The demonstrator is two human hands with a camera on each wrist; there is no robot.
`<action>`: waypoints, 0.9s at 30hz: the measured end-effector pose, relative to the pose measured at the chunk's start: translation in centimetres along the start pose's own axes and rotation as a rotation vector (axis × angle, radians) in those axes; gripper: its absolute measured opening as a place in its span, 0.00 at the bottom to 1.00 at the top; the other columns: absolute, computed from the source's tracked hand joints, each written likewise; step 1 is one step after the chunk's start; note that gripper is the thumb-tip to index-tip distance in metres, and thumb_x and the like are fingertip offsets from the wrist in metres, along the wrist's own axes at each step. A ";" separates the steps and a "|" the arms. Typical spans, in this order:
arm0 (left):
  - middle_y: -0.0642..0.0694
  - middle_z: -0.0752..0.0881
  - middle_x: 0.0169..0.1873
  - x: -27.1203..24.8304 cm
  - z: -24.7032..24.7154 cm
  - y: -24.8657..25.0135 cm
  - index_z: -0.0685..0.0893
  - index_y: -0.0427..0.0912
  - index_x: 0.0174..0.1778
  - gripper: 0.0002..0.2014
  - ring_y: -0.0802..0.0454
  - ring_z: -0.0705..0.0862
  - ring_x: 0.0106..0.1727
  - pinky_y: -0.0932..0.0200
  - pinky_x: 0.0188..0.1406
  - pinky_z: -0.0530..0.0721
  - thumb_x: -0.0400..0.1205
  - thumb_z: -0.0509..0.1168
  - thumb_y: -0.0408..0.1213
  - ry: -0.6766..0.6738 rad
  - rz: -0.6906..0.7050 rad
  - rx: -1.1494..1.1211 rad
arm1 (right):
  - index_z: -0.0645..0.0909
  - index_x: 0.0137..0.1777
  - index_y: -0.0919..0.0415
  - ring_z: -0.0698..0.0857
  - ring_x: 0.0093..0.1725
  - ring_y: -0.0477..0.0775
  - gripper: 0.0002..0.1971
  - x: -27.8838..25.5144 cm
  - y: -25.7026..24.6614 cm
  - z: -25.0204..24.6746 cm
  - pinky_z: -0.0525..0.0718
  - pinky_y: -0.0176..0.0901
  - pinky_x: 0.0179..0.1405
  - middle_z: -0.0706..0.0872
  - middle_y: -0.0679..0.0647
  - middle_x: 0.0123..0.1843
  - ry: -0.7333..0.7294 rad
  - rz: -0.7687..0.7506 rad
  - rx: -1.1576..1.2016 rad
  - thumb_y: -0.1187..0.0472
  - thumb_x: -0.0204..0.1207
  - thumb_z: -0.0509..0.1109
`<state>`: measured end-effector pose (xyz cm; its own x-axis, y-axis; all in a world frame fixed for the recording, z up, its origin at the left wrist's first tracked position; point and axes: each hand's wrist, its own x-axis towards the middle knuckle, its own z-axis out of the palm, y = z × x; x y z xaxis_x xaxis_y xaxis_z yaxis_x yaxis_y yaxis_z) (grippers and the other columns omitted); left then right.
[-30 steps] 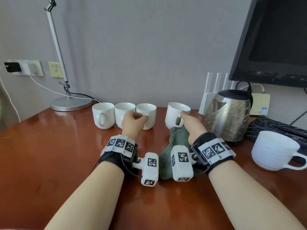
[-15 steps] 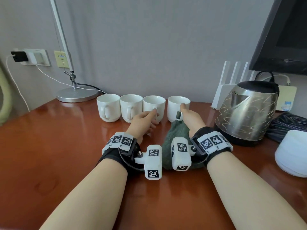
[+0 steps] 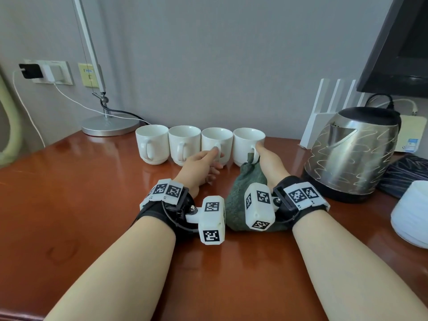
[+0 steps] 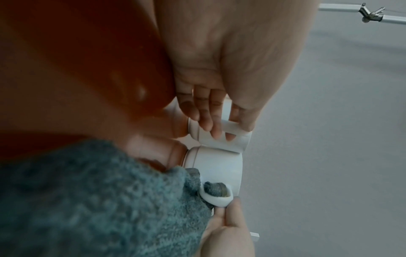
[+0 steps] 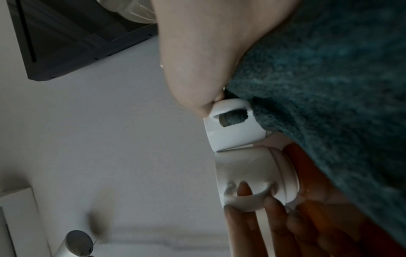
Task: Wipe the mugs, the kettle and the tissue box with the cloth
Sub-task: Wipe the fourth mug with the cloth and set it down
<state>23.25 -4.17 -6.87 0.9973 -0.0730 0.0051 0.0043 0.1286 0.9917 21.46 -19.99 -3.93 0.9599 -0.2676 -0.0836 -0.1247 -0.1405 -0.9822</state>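
Several white mugs stand in a row at the back of the desk; the third mug and the fourth mug touch. My left hand lies low with straight fingers touching the third mug's handle. My right hand pinches the fourth mug's handle, with a cloth-wrapped fingertip pushed through it. The green cloth trails from that hand onto the desk. The steel kettle stands to the right. A dark patterned box lies beyond it.
Another white mug sits at the right edge. A lamp base with cables stands back left, and a white router and a monitor back right. The red-brown desk spreads to the left and front.
My right hand has set the fourth mug down in line against the third. My left hand's fingers have uncurled from the third mug's handle and now only touch it.
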 end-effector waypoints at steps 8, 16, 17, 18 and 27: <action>0.49 0.83 0.30 0.2 0.0 -0.2 0.84 0.37 0.59 0.16 0.57 0.76 0.27 0.66 0.27 0.76 0.88 0.61 0.46 0.000 -0.003 0.005 | 0.75 0.68 0.62 0.76 0.59 0.56 0.20 0.1 0.2 0.2 0.72 0.47 0.68 0.77 0.55 0.57 -0.008 0.019 0.004 0.49 0.87 0.55; 0.49 0.83 0.31 0.1 0.0 -0.1 0.82 0.34 0.66 0.20 0.57 0.77 0.27 0.66 0.28 0.78 0.88 0.62 0.46 0.008 -0.014 0.003 | 0.68 0.77 0.66 0.70 0.56 0.51 0.25 0.2 0.5 0.0 0.67 0.42 0.57 0.75 0.55 0.60 -0.002 -0.007 0.004 0.50 0.87 0.55; 0.49 0.83 0.31 0.1 0.0 -0.1 0.82 0.34 0.66 0.20 0.57 0.77 0.28 0.66 0.28 0.78 0.88 0.62 0.46 0.008 -0.014 0.003 | 0.68 0.77 0.66 0.71 0.57 0.51 0.25 0.2 0.5 0.1 0.68 0.42 0.58 0.76 0.57 0.64 -0.002 -0.010 0.005 0.50 0.87 0.55; 0.49 0.83 0.32 0.1 0.0 -0.1 0.82 0.34 0.66 0.20 0.57 0.77 0.28 0.66 0.28 0.78 0.88 0.62 0.46 0.009 -0.013 0.003 | 0.68 0.77 0.66 0.72 0.57 0.51 0.25 0.2 0.5 0.1 0.68 0.42 0.58 0.76 0.58 0.67 -0.001 -0.010 0.008 0.50 0.87 0.55; 0.48 0.83 0.32 0.0 0.1 -0.1 0.83 0.36 0.63 0.17 0.56 0.77 0.29 0.64 0.30 0.77 0.88 0.61 0.46 0.020 -0.008 0.007 | 0.72 0.75 0.63 0.71 0.58 0.49 0.24 -0.2 0.8 -0.2 0.67 0.41 0.58 0.75 0.51 0.60 -0.001 -0.021 0.064 0.47 0.86 0.57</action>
<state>23.21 -4.25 -6.95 0.9985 -0.0539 -0.0055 0.0120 0.1211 0.9926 21.11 -20.25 -4.69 0.9624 -0.2642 -0.0627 -0.0881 -0.0854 -0.9924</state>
